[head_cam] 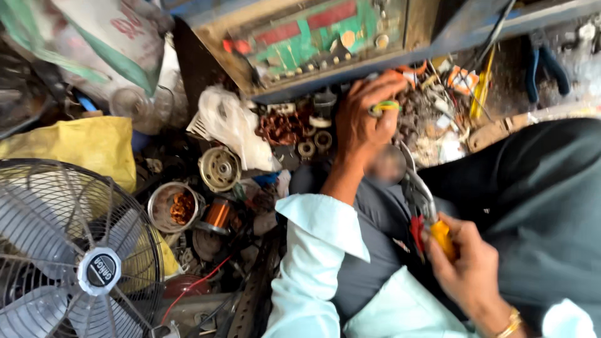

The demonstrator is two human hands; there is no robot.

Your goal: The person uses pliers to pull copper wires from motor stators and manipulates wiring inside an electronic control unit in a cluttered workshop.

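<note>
Fan (75, 250), copper coil (218, 215), motor parts (219, 168) crowd left hand (366, 119).

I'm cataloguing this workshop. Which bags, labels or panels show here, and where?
Sack: top left, pale with green bands and red marks.
Yellow bag: left, above the fan, crumpled.
White bag: centre, crumpled.
Fan badge: fan hub, round, white and black.
Panel: top centre, green with red strips.
</note>
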